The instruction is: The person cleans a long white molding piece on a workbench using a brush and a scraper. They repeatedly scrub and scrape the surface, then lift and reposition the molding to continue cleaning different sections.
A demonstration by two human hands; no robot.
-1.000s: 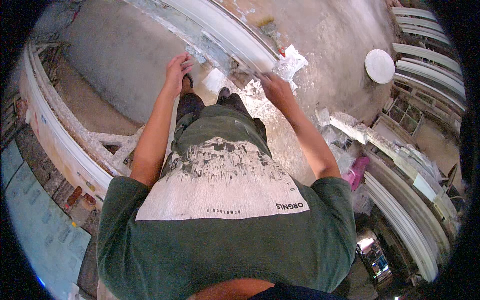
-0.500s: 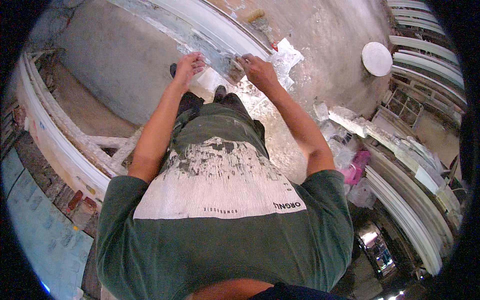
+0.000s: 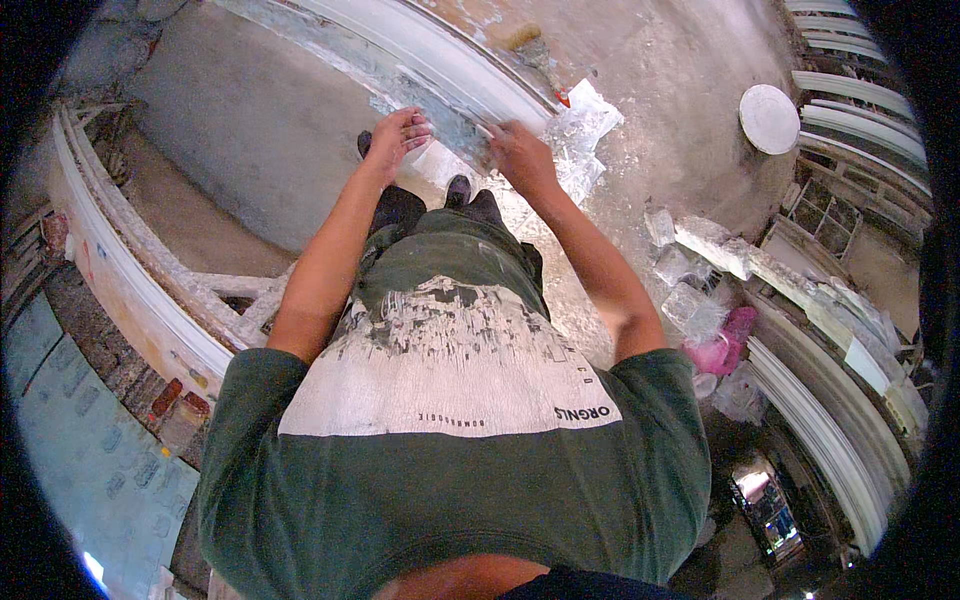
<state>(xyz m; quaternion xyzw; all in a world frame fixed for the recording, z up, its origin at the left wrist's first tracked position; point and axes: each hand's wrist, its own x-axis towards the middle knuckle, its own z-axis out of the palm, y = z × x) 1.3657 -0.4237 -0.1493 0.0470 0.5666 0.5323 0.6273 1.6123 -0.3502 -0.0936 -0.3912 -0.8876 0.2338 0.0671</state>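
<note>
My left hand [image 3: 397, 138] is at the edge of a bluish-grey, plaster-smeared work surface [image 3: 385, 70], fingers loosely bent and apart, nothing visible in them. To its right, my right hand [image 3: 522, 158] is closed, its knuckles up, over the near end of that surface. Whatever its fingers grip is blurred and too dark to name. Beyond both hands runs a long white moulding [image 3: 430, 45], slanting from the upper left. A crumpled white plastic sheet [image 3: 588, 130] lies just right of my right hand.
Beyond the moulding lies a brush [image 3: 525, 40] with yellowish bristles. A round white disc [image 3: 769, 119] rests on the floor at the right. Long white mouldings [image 3: 825, 430] and a pink bag [image 3: 718, 345] are on my right. A curved white-edged frame [image 3: 130, 270] stands on my left.
The whole view has shifted slightly. My left hand is a little closer to my right hand, which stays closed near the same end of the work surface.
</note>
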